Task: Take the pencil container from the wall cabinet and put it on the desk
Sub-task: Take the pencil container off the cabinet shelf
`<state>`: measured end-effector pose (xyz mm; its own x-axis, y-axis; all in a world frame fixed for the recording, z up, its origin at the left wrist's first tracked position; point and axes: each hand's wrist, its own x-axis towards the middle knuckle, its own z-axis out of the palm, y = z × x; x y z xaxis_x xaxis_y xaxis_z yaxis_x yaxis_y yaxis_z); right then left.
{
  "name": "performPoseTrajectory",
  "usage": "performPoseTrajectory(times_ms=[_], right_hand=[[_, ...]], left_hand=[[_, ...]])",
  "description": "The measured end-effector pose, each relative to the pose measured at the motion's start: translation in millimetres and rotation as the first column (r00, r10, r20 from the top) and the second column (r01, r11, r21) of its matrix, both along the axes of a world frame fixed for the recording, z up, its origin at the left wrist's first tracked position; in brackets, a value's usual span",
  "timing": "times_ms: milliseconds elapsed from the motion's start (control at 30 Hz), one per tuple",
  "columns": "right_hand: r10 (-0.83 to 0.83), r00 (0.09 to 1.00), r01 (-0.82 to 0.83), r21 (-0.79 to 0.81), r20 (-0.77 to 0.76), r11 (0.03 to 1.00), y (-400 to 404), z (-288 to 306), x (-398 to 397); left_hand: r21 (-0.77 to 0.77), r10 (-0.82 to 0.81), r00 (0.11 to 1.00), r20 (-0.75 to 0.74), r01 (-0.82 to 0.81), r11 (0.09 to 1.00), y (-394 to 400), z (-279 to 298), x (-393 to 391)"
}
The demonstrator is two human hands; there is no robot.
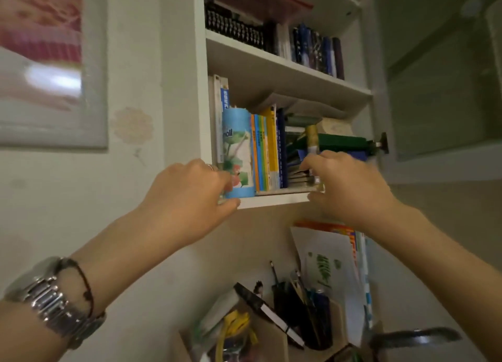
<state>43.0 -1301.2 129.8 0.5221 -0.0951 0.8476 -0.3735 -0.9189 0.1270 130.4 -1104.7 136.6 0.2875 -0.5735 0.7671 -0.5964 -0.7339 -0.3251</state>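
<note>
The pencil container (239,149) is a tall light-blue cylinder with a plant picture. It stands upright at the left end of the wall cabinet's lowest shelf (271,198), beside a row of thin colourful books. My left hand (190,198) is raised to it, fingers wrapped around its lower part and thumb under its base at the shelf edge. My right hand (347,187) is at the shelf's front edge further right, fingers curled by a slim yellow-topped tube (312,141). Whether it grips anything is hidden.
A green tool (345,141) lies across stacked books on the right of the shelf. The cabinet's glass door (440,90) stands open at right. Below, the desk area holds a dark cup of brushes (304,312), papers and a box of clutter (236,331).
</note>
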Motion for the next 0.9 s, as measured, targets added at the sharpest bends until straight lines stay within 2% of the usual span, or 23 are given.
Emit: performPoseTrajectory(times_ms=[167, 267, 467, 633, 733, 900], right_hand=[[0.17, 0.983, -0.176, 0.09, 0.069, 0.98, -1.4, 6.8, 34.0], [0.312, 0.941, -0.335, 0.21, 0.134, 0.919, -4.7, 11.6, 51.4], [0.612, 0.742, -0.667, 0.385, 0.272, 0.638, 2.1, 18.6, 87.3], [0.706, 0.599, -0.791, 0.417, 0.378, 0.448, 13.4, 17.1, 110.5], [0.71, 0.563, -0.818, 0.409, 0.423, 0.405, 17.0, 18.1, 122.3], [0.693, 0.574, -0.816, 0.379, 0.436, 0.437, 20.5, 21.3, 137.6]], left_hand=[[-0.039, 0.017, 0.997, 0.081, -0.013, 0.999, 2.0, 10.2, 3.2], [-0.07, -0.02, 0.98, 0.2, 0.035, 0.997, -0.5, 5.6, 11.1], [-0.115, 0.046, 0.97, 0.24, -0.019, 0.993, -3.4, -11.2, 36.9], [-0.14, 0.028, 0.969, 0.246, 0.007, 0.99, -3.2, -18.2, 49.3], [-0.15, 0.008, 0.968, 0.25, 0.03, 0.988, -3.6, -19.3, 53.1], [-0.16, -0.016, 0.967, 0.255, 0.058, 0.985, -2.1, -20.0, 57.0]])
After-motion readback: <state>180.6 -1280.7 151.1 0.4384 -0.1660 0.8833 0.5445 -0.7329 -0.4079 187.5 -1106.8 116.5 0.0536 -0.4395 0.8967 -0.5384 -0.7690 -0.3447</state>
